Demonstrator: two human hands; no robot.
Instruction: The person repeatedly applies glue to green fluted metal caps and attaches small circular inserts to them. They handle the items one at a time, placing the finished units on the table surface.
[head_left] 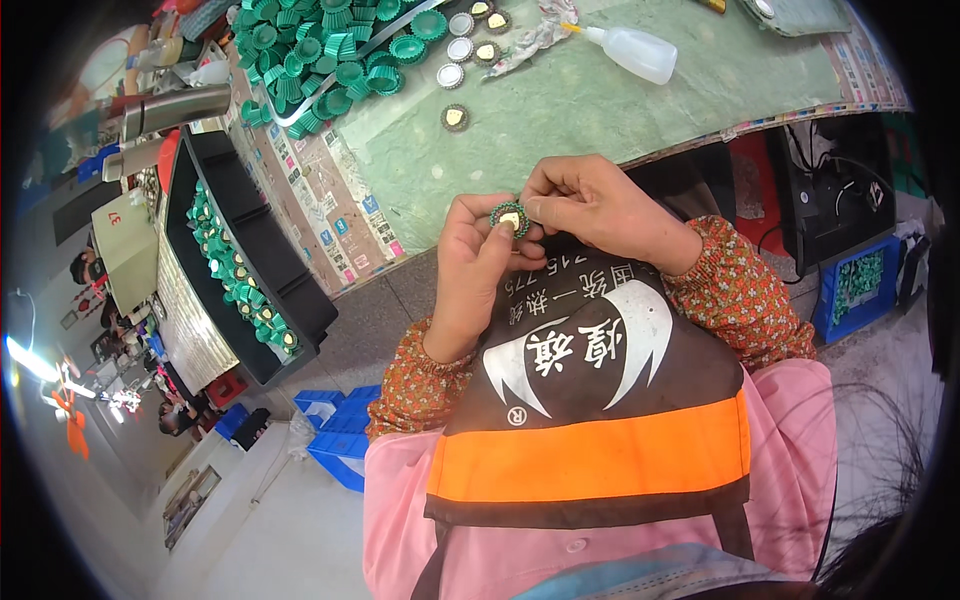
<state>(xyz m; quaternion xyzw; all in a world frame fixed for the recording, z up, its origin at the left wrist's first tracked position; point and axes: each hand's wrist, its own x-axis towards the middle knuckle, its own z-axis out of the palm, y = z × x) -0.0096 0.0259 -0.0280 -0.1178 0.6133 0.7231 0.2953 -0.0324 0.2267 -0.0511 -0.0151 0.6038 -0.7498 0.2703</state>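
Close in front of my apron, my left hand (474, 255) holds a small fluted green cup (511, 219) with a cream heart-shaped piece in its middle. The left thumb lies over its lower edge and the fingers curl behind it. From the right, my right hand (603, 208) pinches at the cup's rim with thumb and forefinger, its other fingers folded in. What the right fingertips cover is hidden. Beyond the hands, a dark round disc (455, 117) with a cream heart lies on the green table sheet (420, 160). Several similar discs and silvery round caps (450, 75) lie farther back.
A heap of loose green fluted cups (340, 75) covers the far left of the table. A white squeeze bottle (640, 55) with a yellow tip lies at the back. On the left stands a black bin (300, 285) of filled cups; a blue crate (858, 285) sits low right.
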